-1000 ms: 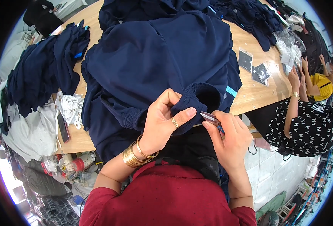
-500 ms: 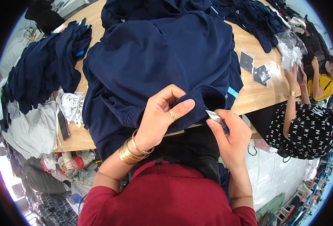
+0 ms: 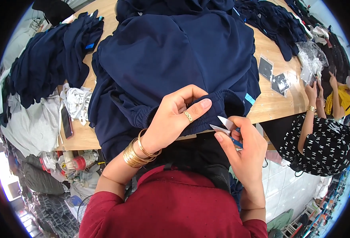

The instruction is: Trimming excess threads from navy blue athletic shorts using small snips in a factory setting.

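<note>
At left, a phone (image 3: 67, 123) lies on the table (image 3: 268, 112). At centre, the left hand (image 3: 175, 123) clamps a ribbed cuff (image 3: 214, 114) between thumb and fingers at the near edge of a navy garment (image 3: 159, 47) spread on the table. Just right, the right hand (image 3: 249, 144) is closed around thread snips (image 3: 226, 123), blades apart beside the cuff. Good work here likely calls for taut ribbing, with the tips angled clear of the knit and the left thumb.

Passage offered over table (image 3: 269, 109) right of garment (image 3: 155, 51), nearer than packets (image 3: 280, 82); cuff's (image 3: 218, 108) near side barred by spread snips (image 3: 227, 123); left side obstructed by phone (image 3: 67, 123), white cloth (image 3: 76, 104).
</note>
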Motion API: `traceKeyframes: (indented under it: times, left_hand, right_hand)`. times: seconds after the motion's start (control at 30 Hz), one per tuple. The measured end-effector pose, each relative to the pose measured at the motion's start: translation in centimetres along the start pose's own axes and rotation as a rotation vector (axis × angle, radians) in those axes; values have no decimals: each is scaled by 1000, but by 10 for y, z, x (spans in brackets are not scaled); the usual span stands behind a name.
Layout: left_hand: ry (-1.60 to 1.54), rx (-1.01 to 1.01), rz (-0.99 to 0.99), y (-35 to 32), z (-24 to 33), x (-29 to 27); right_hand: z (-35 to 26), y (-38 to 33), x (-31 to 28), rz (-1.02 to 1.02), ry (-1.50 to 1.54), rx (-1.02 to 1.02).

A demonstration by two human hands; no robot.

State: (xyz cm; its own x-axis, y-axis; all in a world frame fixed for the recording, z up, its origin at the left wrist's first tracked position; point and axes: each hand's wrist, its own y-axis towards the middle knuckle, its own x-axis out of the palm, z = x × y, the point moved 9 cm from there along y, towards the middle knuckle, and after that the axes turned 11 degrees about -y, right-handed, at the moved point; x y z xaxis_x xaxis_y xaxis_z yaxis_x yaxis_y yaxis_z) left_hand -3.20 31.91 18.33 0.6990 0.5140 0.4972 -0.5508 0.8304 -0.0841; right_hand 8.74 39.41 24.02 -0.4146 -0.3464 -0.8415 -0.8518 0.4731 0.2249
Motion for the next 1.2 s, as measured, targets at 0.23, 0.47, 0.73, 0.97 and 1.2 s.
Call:
traceKeyframes:
  times: [0.23, 0.47, 0.73, 0.97, 1.2]
  left_hand:
    - [38, 113, -2, -5, 10, -1]
    - [68, 166, -9, -7, 15, 2]
    - [102, 198, -23, -8, 16, 2]
    - [116, 206, -28, -8, 16, 3]
    - [112, 224, -46, -8, 14, 3]
  right_hand:
    - [-8, 3, -4, 12, -137, -32]
    - [-18, 7, -9, 36, -81, -96]
    - [-21, 6, -10, 38, -122, -134]
    - [-21, 5, -12, 62, -135, -141]
    - [-23, 6, -14, 60, -168, -152]
